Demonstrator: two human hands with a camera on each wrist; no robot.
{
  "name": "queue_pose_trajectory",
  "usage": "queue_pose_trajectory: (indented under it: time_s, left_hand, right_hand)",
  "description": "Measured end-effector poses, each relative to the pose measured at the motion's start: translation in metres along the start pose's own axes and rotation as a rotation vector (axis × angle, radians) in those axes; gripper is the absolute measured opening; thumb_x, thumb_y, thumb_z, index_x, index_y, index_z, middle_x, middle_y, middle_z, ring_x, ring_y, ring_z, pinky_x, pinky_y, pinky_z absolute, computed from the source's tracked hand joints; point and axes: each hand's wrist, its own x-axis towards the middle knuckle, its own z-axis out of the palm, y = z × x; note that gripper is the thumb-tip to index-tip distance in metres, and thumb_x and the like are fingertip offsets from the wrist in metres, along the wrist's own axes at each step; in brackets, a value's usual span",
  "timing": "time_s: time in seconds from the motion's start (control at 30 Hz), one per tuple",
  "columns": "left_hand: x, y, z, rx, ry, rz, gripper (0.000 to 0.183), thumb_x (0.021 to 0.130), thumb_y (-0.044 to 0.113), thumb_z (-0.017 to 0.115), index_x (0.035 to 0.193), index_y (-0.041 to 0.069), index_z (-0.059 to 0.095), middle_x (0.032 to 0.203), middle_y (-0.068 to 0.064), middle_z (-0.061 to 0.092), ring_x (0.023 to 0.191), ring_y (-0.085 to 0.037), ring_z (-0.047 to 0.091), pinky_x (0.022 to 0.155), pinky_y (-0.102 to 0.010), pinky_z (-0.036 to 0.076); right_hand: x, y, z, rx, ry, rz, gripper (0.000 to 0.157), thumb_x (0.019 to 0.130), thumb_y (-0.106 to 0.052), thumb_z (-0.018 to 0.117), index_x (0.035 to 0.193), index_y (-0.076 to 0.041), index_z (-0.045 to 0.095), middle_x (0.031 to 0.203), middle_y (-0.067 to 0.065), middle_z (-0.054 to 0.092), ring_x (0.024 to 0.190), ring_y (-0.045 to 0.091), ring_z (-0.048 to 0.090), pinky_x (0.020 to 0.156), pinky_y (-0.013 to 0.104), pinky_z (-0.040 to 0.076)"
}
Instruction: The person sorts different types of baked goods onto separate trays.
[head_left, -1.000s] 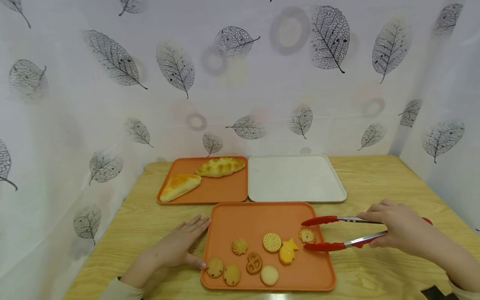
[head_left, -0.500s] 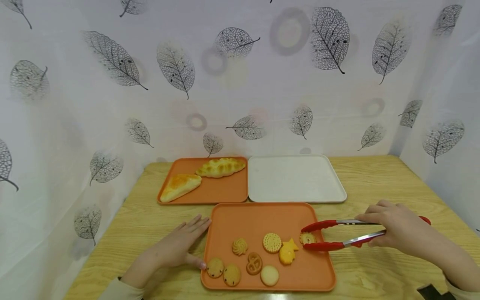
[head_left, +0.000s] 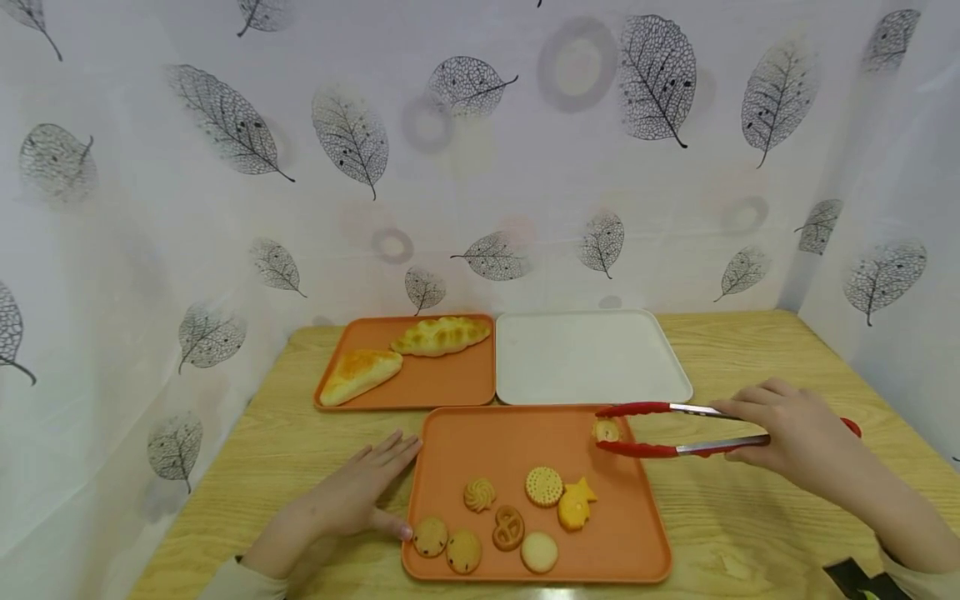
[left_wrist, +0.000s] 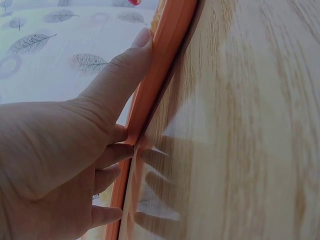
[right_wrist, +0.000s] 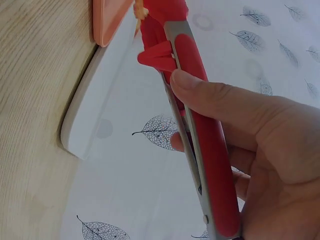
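Head view, read from near to far: on the near orange tray (head_left: 487,442) lie two speckled cookies (head_left: 464,551), a plain round cookie (head_left: 539,552), a pretzel (head_left: 508,527), a yellow fish-shaped cookie (head_left: 574,507), a swirl cookie (head_left: 479,494) and a dotted cookie (head_left: 543,487). The left hand (head_left: 352,496) lies at the tray's left rim, fingers extended and grasping nothing. Opposite, the right hand (head_left: 787,435) has its fingers curled round red-tipped tongs (head_left: 648,451); between the tips, near the tray's far right corner, sits a pale cookie (head_left: 607,431). It appears lifted, though contact with the tray is hard to judge from above. Beyond, on the tabletop (head_left: 750,358), a white tray (head_left: 592,357) adjoins a second orange tray (head_left: 442,383) bearing a triangular bread (head_left: 362,375) and a braided loaf (head_left: 441,336). The step in hand seems to be a single-cookie transfer; the next move presumably calls for steady pressure on the tongs and a level path over the rim, probably towards the white tray.
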Motion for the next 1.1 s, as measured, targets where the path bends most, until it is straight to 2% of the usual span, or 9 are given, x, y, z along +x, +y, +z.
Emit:
queue_pose_trajectory:
  time_s: [0.13, 0.2, 0.23, 0.33, 0.4, 0.47, 0.67, 0.83, 1.1]
  left_hand:
    - [-0.001, 0.0, 0.0, 0.002, 0.001, 0.002, 0.112, 0.075, 0.069, 0.063, 0.156, 0.006, 0.021, 0.161, -0.017, 0.024, 0.15, -0.04, 0.013, 0.113, -0.069, 0.022]
    - [-0.001, 0.0, 0.0, 0.0, 0.002, 0.002, 0.111, 0.075, 0.069, 0.063, 0.156, 0.006, 0.021, 0.161, -0.016, 0.024, 0.151, -0.039, 0.013, 0.113, -0.069, 0.022]
    - [-0.001, 0.0, 0.0, -0.003, 0.002, 0.002, 0.111, 0.075, 0.069, 0.063, 0.156, 0.006, 0.021, 0.161, -0.016, 0.024, 0.151, -0.039, 0.013, 0.113, -0.069, 0.021]
    - [-0.001, 0.0, 0.0, -0.009, 0.001, 0.004, 0.111, 0.075, 0.069, 0.063, 0.156, 0.006, 0.021, 0.161, -0.016, 0.024, 0.151, -0.039, 0.013, 0.113, -0.069, 0.021]
    - [-0.001, -0.001, 0.0, -0.007, 0.003, 0.006, 0.111, 0.075, 0.069, 0.063, 0.156, 0.006, 0.021, 0.161, -0.016, 0.024, 0.151, -0.039, 0.013, 0.113, -0.068, 0.021]
    - [-0.001, -0.001, 0.0, -0.002, 0.004, 0.009, 0.111, 0.075, 0.069, 0.063, 0.156, 0.006, 0.021, 0.161, -0.016, 0.024, 0.151, -0.039, 0.013, 0.113, -0.068, 0.02]
    - [-0.001, 0.0, 0.0, -0.005, 0.005, 0.01, 0.111, 0.075, 0.069, 0.064, 0.156, 0.006, 0.021, 0.161, -0.016, 0.024, 0.151, -0.039, 0.013, 0.113, -0.069, 0.02]
    - [-0.002, 0.001, 0.0, -0.007, 0.002, 0.007, 0.111, 0.075, 0.069, 0.064, 0.156, 0.006, 0.021, 0.161, -0.017, 0.024, 0.15, -0.04, 0.013, 0.113, -0.068, 0.02]
    - [-0.002, 0.0, 0.0, -0.007, 0.004, 0.002, 0.111, 0.075, 0.069, 0.063, 0.156, 0.007, 0.021, 0.161, -0.016, 0.024, 0.151, -0.039, 0.013, 0.114, -0.068, 0.02]
  right_hand:
    - [0.006, 0.004, 0.003, -0.004, 0.045, 0.046, 0.079, 0.077, -0.077, 0.035, 0.099, -0.014, 0.077, 0.083, -0.003, 0.069, 0.077, 0.023, 0.059, 0.052, 0.032, 0.041]
    - [0.009, 0.007, 0.005, -0.014, 0.052, 0.082, 0.08, 0.075, -0.077, 0.035, 0.1, -0.013, 0.076, 0.084, 0.0, 0.07, 0.077, 0.026, 0.06, 0.051, 0.031, 0.038]
    - [0.011, 0.009, 0.007, -0.018, 0.055, 0.099, 0.075, 0.074, -0.076, 0.047, 0.101, -0.011, 0.076, 0.084, 0.003, 0.07, 0.078, 0.028, 0.06, 0.05, 0.032, 0.037]
    - [0.014, 0.015, 0.012, -0.031, 0.05, 0.163, 0.059, 0.062, -0.052, 0.08, 0.102, -0.008, 0.076, 0.086, 0.008, 0.071, 0.082, 0.034, 0.06, 0.05, 0.037, 0.038]
    - [0.017, 0.019, 0.015, -0.04, 0.022, 0.221, 0.057, 0.054, -0.032, 0.089, 0.103, -0.006, 0.075, 0.087, 0.012, 0.07, 0.084, 0.038, 0.059, 0.051, 0.041, 0.038]
    - [0.02, 0.022, 0.019, -0.045, -0.012, 0.275, 0.057, 0.054, -0.023, 0.09, 0.105, -0.003, 0.074, 0.091, 0.016, 0.07, 0.087, 0.041, 0.059, 0.054, 0.046, 0.04]
    - [0.031, 0.035, 0.035, -0.041, -0.142, 0.409, 0.058, 0.068, -0.029, 0.085, 0.116, 0.0, 0.069, 0.104, 0.024, 0.067, 0.095, 0.044, 0.054, 0.066, 0.059, 0.043]
    - [0.04, 0.049, 0.052, -0.032, -0.181, 0.469, 0.058, 0.073, -0.031, 0.082, 0.119, 0.001, 0.067, 0.106, 0.026, 0.065, 0.096, 0.047, 0.054, 0.068, 0.059, 0.043]
    - [0.053, 0.069, 0.073, -0.014, -0.251, 0.547, 0.06, 0.077, -0.033, 0.079, 0.122, 0.004, 0.063, 0.114, 0.031, 0.061, 0.105, 0.052, 0.05, 0.079, 0.068, 0.04]
